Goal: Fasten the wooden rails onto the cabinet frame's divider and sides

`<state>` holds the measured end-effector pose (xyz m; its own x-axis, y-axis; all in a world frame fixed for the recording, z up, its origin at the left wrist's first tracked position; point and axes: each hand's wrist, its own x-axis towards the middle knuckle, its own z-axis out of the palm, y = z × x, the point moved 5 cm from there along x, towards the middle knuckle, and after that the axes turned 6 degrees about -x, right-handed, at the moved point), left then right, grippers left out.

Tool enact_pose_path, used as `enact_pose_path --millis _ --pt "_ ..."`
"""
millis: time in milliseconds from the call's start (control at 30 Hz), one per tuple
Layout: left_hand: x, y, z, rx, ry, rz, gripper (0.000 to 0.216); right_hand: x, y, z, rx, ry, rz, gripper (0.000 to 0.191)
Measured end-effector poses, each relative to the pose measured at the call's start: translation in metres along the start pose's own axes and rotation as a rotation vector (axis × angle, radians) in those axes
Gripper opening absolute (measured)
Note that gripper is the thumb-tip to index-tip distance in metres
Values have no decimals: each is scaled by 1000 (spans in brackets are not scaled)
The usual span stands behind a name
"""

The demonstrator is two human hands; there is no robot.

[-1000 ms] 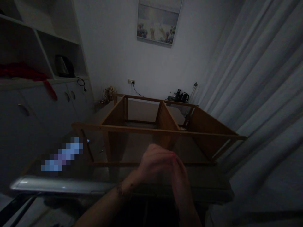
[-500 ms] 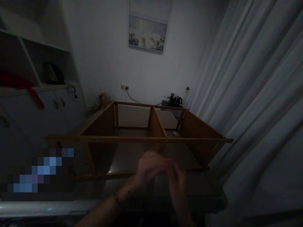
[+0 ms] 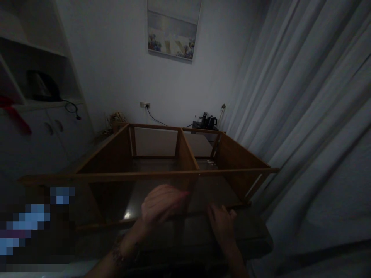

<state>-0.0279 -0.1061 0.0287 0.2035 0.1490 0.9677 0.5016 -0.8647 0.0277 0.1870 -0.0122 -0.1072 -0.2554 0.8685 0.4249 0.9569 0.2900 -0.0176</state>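
"Stretching across the dark table (image 3: 256, 227), that wooden frame (image 3: 185, 162) lies at twelve o'clock from both hands, doesn't it?"

"Yes, just ahead, its near rail reaching toward ten and two. The left hand (image 3: 164, 202) is before the middle divider, slightly to its left; the right hand (image 3: 223, 224) sits between three and four o'clock from it, before the right-hand bay."

"Holding anything?"

"The left has its fingers together, palm down and hidden, so I can't tell how far it's closed or what's under it. The right is half open, loosely bent and blurred, with nothing visible in it. Whether either touches the lower rail, I couldn't say."

"And at nine?"

"Blocky blur covers the frame's near left end. Both forearms are cut off, at seven and five."

"Farther out?"

"A kettle (image 3: 43, 87) at ten, dim in its cubby; dark pots (image 3: 210, 122) toward one, hard to make out; a pale curtain (image 3: 319, 116) at two. The picture (image 3: 174, 31) at twelve is cut off on top."
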Motion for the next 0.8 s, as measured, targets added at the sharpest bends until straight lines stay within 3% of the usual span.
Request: enact_pose_path --millis 167,267,400,567,667,800 --pt "13 10 -5 51 27 40 26 -11 -1 4 74 139 6 45" --pt "17 13 -6 62 12 53 13 -16 -3 0 132 194 -7 44" --pt "12 11 7 95 -124 24 30 -18 -11 -43 189 267 62 37" --pt "2 13 24 -24 -254 89 18 -23 -39 -124 443 520 -148 20" --pt "9 16 24 -61 -303 72 16 -23 -45 -139 583 522 -179 20" --pt "18 23 28 9 -458 94 23 -22 -44 -136 646 503 -141 27"
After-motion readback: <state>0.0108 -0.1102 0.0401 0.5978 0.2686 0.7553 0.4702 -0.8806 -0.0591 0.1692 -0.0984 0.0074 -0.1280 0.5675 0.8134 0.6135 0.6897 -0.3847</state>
